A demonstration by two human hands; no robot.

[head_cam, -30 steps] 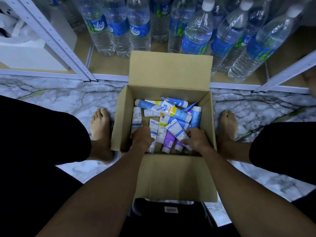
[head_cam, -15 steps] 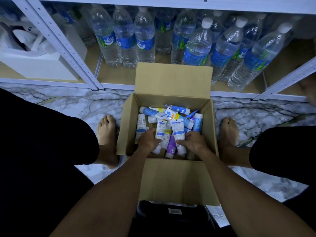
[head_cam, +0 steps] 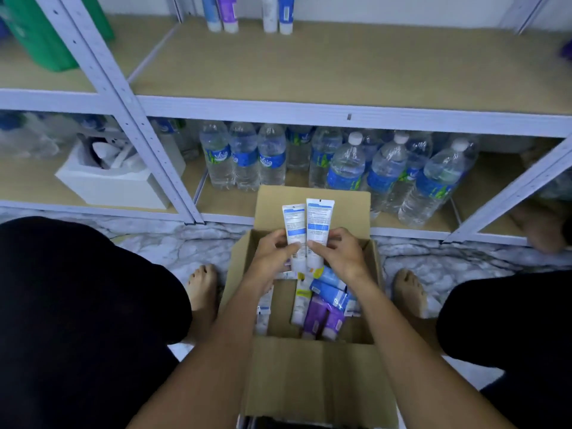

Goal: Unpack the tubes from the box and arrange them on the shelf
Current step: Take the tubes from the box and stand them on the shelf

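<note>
1. White metal racking point(head_cam: 123, 97) fills the head view above a marble-patterned floor point(head_cam: 173, 246). Its upper shelf point(head_cam: 340, 66) carries four upright tubes point(head_cam: 229, 13) along the back edge, with most of the board bare.
2. A person crouches barefoot over an open cardboard box point(head_cam: 309, 382) on the floor, just in front of the rack.
3. The left hand point(head_cam: 272, 255) has fingers and thumb curled round the lower end of a white-and-blue tube point(head_cam: 293, 222). The right hand point(head_cam: 342, 253) grips a taller matching tube point(head_cam: 319, 218) the same way. Both tubes stand upright, crimped ends up, side by side above the box's far end.
4. The step in hand appears to be lifting a pair out of the box, with shelving not yet done. The next move calls for raising both to the upper shelf and standing them cap-down beside the four there, set squarely so none topples.
5. Loose tubes point(head_cam: 323, 308) in blue, white and purple lie jumbled in the box, so much of the job likely remains.
6. Water bottles point(head_cam: 272, 162) on the lower shelf point(head_cam: 241, 199) wear blue labels with a white script word, too blurred to read with confidence. The print on the held tubes is too small to make out.
</note>
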